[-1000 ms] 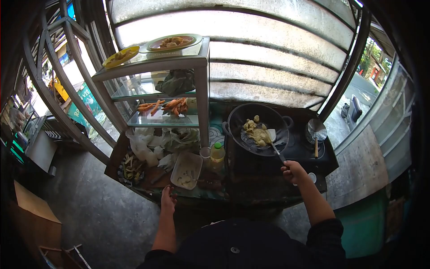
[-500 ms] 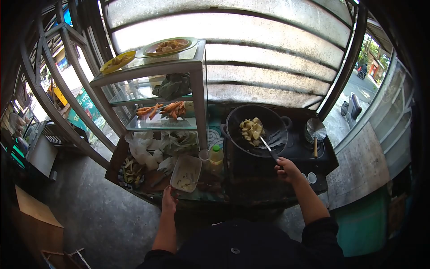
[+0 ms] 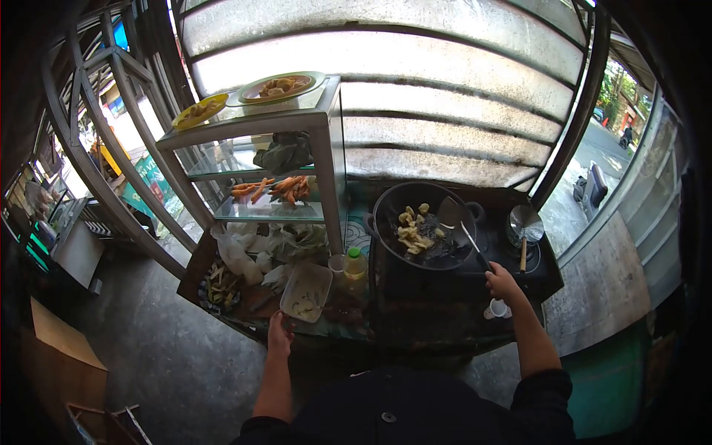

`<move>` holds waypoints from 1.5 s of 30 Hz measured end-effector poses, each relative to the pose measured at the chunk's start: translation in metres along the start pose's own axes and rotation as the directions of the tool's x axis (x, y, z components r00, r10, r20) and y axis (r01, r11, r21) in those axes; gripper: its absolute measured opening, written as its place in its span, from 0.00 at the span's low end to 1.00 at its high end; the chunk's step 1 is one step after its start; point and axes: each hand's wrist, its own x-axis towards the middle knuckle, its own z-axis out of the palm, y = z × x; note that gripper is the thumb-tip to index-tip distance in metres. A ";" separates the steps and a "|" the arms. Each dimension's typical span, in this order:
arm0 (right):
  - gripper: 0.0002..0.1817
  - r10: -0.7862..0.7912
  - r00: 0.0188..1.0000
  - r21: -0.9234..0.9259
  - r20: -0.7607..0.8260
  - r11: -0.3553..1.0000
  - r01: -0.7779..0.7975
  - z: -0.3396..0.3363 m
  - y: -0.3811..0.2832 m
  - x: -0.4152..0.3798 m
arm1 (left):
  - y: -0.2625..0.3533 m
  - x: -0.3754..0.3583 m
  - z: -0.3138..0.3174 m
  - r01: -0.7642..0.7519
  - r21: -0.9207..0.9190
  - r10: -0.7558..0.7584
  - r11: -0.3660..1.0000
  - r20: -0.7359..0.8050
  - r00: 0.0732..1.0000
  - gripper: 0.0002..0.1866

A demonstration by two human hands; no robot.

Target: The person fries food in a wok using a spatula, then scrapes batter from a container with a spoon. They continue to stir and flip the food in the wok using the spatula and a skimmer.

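Observation:
My right hand (image 3: pixel 501 282) is closed round the black handle of a spatula (image 3: pixel 471 241), whose wide metal blade lies in the right part of a dark wok (image 3: pixel 386 233). Pale yellow food pieces (image 3: pixel 414 239) lie spread over the wok's left and middle. My left hand (image 3: pixel 280 331) is at the near edge of a white plastic tub (image 3: pixel 306 293), its fingers curled by the rim; whether they grip it is hard to tell. Some pale bits lie at the tub's bottom.
Right of the wok is a small saucepan (image 3: pixel 526 226) with a wooden handle. A green-capped bottle (image 3: pixel 355 265) and plastic cup (image 3: pixel 337 262) stand beside the tub. A glass cabinet (image 3: pixel 335 170) holds orange food. White cups (image 3: pixel 498 308) sit near my right forearm.
The spatula has moved right, off the food and across the wok, together with my right hand. The food heap has spread out. My left hand stays beside the tub.

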 end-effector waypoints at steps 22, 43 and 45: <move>0.15 0.150 0.696 0.597 0.702 0.408 -0.690 0.030 0.006 0.046 | -0.087 -0.102 0.075 -0.012 -0.072 0.000 0.997 -0.163 0.987 0.15; 0.27 -0.395 0.888 -0.302 0.235 0.839 0.453 -0.101 0.051 0.087 | -0.133 -0.140 0.125 -0.032 -0.038 0.026 0.999 -0.138 0.990 0.17; 0.27 -0.415 0.887 -0.355 0.201 0.814 0.461 -0.107 0.055 0.099 | -0.138 -0.140 0.124 -0.030 -0.040 0.024 0.999 -0.142 0.990 0.17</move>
